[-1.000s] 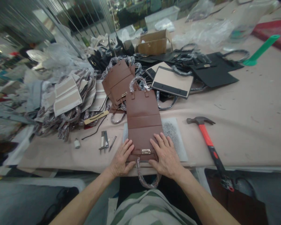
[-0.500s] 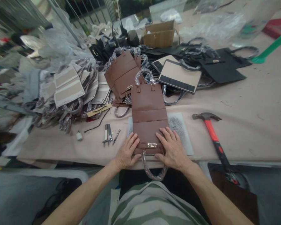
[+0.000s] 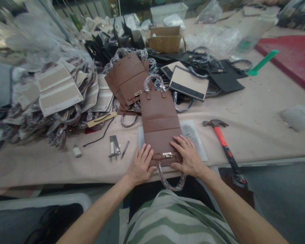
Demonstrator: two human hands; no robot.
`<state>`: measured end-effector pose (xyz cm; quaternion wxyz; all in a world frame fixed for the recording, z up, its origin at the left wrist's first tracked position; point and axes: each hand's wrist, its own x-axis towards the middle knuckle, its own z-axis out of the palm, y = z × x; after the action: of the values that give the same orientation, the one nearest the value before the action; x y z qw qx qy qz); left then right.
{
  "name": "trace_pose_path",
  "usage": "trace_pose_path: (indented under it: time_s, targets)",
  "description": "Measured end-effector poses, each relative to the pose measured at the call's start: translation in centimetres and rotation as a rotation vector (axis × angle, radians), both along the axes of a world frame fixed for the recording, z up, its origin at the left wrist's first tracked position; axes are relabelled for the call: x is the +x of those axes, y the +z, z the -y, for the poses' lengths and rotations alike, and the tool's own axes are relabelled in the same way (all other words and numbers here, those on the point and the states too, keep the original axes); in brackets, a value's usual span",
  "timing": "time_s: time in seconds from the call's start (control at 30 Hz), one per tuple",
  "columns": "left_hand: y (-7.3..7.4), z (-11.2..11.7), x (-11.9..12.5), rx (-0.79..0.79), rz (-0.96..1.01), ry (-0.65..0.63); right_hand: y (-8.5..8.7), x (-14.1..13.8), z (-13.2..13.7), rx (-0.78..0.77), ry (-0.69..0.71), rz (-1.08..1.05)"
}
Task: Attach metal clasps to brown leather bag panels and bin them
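A flat brown leather bag [image 3: 160, 125] lies unfolded on a grey pad [image 3: 193, 133] at the table's near edge. Its plastic-wrapped handles stick out at both ends, and a gold clasp [image 3: 167, 155] sits near me. My left hand [image 3: 141, 165] rests flat on the bag's near left corner, fingers spread. On the right side of the clasp lies my right hand [image 3: 188, 155], its fingers stretched out and pressing the leather. Neither hand grips anything.
A red-handled hammer [image 3: 225, 145] lies to the right, small metal tools [image 3: 116, 149] to the left. Behind are piles of brown bags [image 3: 128, 76], beige bags [image 3: 57, 89] and black bags [image 3: 222, 76], plus a cardboard box [image 3: 165, 40]. A red mat [image 3: 292, 57] is at far right.
Both hands stay flat on the brown bag, which has barely moved. My head has turned, shifting the view and bringing the red mat into sight at right.
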<state>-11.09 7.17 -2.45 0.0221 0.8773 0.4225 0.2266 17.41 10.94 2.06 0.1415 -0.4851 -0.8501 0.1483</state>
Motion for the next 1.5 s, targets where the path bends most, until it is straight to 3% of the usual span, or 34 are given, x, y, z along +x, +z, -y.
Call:
trace_pose_path:
  time_s: [0.3, 0.63, 0.83, 0.93, 1.07, 1.2, 1.37, 1.5]
  targets:
    - [-0.4, -0.1, 0.0, 0.107, -0.002, -0.024, -0.4, 0.1, 0.0, 0.053, 0.004, -0.06]
    - [-0.1, 0.0, 0.1, 0.063, 0.018, -0.015, -0.2, 0.1, 0.0, 0.045, -0.004, -0.092]
    - [1.4, 0.4, 0.3, -0.07, 0.087, -0.001, 0.1, 0.3, -0.1, -0.001, 0.007, -0.163]
    - [2.5, 0.5, 0.9, -0.14, 0.09, 0.073, 0.1, 0.6, -0.2, -0.041, 0.026, -0.215]
    - [4.1, -0.3, 2.5, -0.147, 0.029, 0.2, -0.2, 0.7, -0.2, -0.048, 0.01, -0.241]
    - [5.3, -1.6, 3.4, -0.19, 0.053, 0.191, -0.4, 0.5, -0.2, -0.022, -0.009, -0.248]
    - [4.9, -2.0, 1.4, -0.2, 0.201, 0.141, 0.0, 0.4, -0.2, -0.018, -0.011, -0.244]
    - [4.0, -1.2, -2.4, -0.108, 0.29, 0.38, -0.1, 0.6, -0.3, -0.02, 0.019, -0.194]
